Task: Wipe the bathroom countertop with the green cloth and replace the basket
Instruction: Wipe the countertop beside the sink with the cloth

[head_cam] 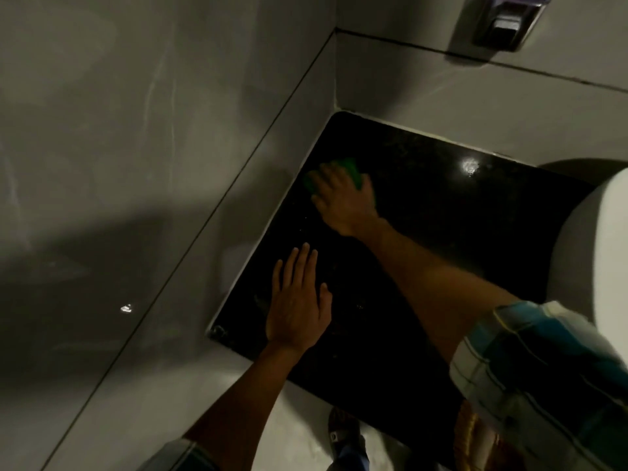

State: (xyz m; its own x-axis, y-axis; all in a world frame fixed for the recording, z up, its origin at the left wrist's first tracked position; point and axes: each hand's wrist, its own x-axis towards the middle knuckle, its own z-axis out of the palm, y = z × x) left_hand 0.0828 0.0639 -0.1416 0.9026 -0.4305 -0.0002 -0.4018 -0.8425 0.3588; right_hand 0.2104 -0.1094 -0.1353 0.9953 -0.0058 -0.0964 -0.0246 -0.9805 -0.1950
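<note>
The black polished countertop (441,212) fills the corner between two grey tiled walls. My right hand (343,198) presses the green cloth (350,168) flat on the counter near the left wall, far side; only the cloth's edges show past my fingers. My left hand (297,300) lies flat, fingers together, on the counter's near left part and holds nothing. A woven basket (472,433), golden brown, shows partly at the bottom right below the counter edge, mostly hidden by my right sleeve.
A white round basin (591,239) stands on the counter's right side. A soap dispenser (503,22) hangs on the back wall above. My foot in a sandal (343,433) stands on the pale floor below the counter's front edge.
</note>
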